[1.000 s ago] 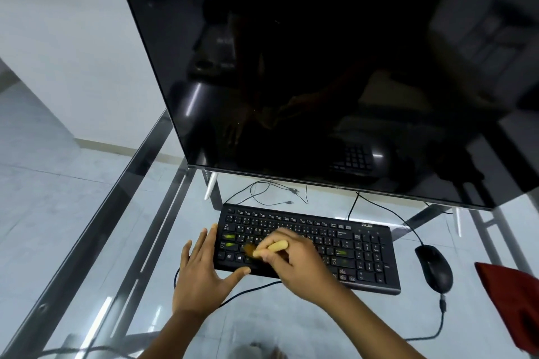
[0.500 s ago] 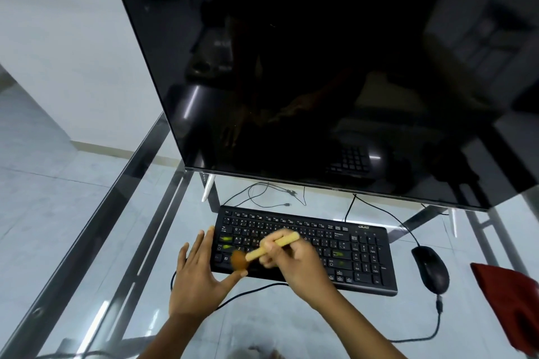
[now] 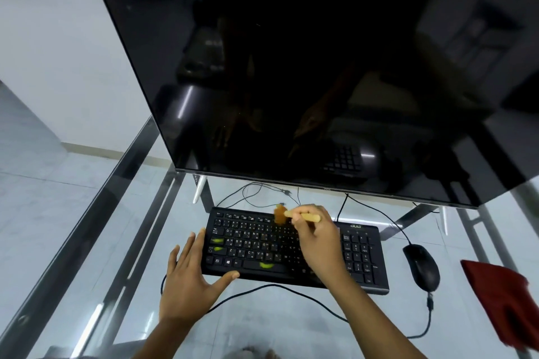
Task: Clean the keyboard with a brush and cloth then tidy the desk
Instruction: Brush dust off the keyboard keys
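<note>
Glass desk (image 3: 87, 242): right hand (image 3: 318, 242) sweeps brush (image 3: 281, 217) over keyboard (image 3: 361, 256).

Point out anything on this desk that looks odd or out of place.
Three yellow-green smears sit on the keyboard: two on its left-edge keys and one on the space bar. They look like stuck-on residue rather than key markings. The red cloth lies crumpled at the desk's right edge. Nothing looks spilled or broken.

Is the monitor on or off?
Looks off: the monitor screen is black and shows only reflections of the keyboard and hands.
</note>
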